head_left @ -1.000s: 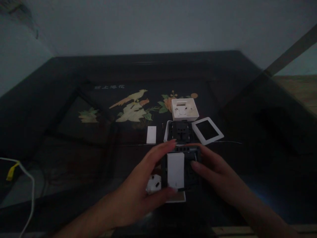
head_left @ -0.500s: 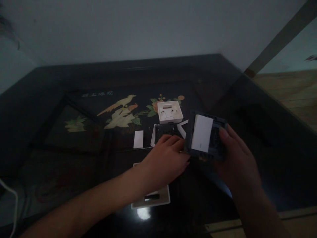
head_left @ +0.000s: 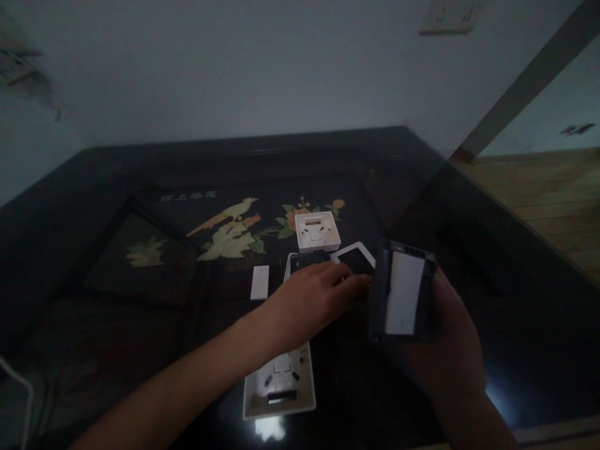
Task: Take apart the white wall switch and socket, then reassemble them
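Observation:
My right hand (head_left: 445, 337) grips a dark square switch module (head_left: 404, 292) with a white rocker on its face, held tilted above the table at the right. My left hand (head_left: 312, 299) reaches across the table with fingers stretched toward a white square frame (head_left: 354, 257) and lies over a dark switch body (head_left: 300, 262) in a white surround. Whether the fingertips touch the frame I cannot tell. A white socket faceplate (head_left: 280, 382) lies flat under my left forearm.
A white mounting box (head_left: 317, 231) stands beyond the left hand. A small white rocker piece (head_left: 259, 282) lies to its left. The black lacquered table (head_left: 140, 300) has a bird and flower inlay. A wooden floor shows at the right, a white cable at the lower left.
My right hand carried the switch module from the middle to the right and turned it more edge-on. My left hand let go of it and reached forward toward the white frame.

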A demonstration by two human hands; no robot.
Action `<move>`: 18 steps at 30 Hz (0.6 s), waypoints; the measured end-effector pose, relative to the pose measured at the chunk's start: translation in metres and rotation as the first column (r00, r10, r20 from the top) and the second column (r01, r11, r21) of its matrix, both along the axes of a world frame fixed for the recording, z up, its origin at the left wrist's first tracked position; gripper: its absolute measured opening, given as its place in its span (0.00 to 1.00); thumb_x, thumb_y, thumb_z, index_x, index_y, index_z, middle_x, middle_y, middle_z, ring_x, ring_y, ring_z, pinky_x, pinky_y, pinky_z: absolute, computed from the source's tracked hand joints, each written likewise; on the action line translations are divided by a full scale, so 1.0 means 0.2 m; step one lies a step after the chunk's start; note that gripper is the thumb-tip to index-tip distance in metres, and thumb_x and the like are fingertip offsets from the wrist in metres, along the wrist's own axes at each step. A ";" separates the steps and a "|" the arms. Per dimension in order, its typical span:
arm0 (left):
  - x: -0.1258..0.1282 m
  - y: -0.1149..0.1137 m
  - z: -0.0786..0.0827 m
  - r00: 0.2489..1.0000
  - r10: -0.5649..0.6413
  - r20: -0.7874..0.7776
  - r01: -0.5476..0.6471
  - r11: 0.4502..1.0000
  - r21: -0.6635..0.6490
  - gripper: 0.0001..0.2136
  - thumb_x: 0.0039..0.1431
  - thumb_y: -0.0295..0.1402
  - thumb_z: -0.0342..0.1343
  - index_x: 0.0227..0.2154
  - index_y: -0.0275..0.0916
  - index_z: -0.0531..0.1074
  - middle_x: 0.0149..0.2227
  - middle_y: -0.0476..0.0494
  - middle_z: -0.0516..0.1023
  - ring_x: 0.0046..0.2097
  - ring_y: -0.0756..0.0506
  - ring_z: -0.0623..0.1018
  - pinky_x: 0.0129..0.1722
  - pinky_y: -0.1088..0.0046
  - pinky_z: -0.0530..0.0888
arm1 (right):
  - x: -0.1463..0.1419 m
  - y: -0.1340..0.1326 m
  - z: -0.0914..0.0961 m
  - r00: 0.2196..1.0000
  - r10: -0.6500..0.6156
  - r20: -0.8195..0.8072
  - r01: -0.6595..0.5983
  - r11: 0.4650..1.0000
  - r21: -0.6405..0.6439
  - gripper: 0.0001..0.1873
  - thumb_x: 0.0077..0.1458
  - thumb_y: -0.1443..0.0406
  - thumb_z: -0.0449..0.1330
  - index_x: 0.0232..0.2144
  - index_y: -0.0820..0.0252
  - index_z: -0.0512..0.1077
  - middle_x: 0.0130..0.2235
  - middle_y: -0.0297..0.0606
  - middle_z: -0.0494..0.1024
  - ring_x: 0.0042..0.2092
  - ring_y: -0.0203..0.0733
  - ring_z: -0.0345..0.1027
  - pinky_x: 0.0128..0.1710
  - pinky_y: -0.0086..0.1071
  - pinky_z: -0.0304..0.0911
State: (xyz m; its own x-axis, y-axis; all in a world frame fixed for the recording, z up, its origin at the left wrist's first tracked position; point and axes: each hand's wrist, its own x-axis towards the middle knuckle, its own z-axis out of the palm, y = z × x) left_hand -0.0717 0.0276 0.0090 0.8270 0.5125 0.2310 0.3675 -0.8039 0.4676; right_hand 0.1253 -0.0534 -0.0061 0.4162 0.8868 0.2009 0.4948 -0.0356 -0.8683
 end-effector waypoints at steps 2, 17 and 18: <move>-0.09 0.01 0.09 0.992 0.097 0.075 -0.097 0.995 -0.001 0.19 0.64 0.26 0.55 0.57 0.40 0.66 0.47 0.41 0.77 0.46 0.43 0.79 0.44 0.66 0.78 | 0.02 -0.03 -0.04 1.000 -0.024 -0.002 0.024 1.000 0.002 0.32 0.38 0.64 0.70 0.49 0.42 0.73 0.47 0.37 0.78 0.53 0.61 0.71 0.54 0.53 0.66; -0.49 -0.26 0.06 -0.245 0.862 0.444 -0.174 0.411 -0.895 0.13 0.53 0.24 0.64 0.37 0.50 0.73 0.37 0.56 0.80 0.39 0.52 0.81 0.37 0.81 0.81 | -0.30 0.03 0.00 0.581 0.113 -0.806 -0.443 0.875 -0.197 0.23 0.41 0.61 0.75 0.40 0.52 0.72 0.36 0.31 0.83 0.36 0.40 0.79 0.35 0.31 0.76; -0.49 -0.28 0.05 -0.234 0.868 0.438 -0.220 0.392 -0.893 0.14 0.53 0.26 0.65 0.38 0.53 0.72 0.39 0.59 0.80 0.42 0.53 0.80 0.39 0.82 0.80 | -0.30 0.03 -0.01 0.588 0.117 -0.800 -0.444 0.874 -0.198 0.23 0.42 0.61 0.75 0.40 0.52 0.72 0.36 0.30 0.83 0.36 0.39 0.78 0.35 0.31 0.76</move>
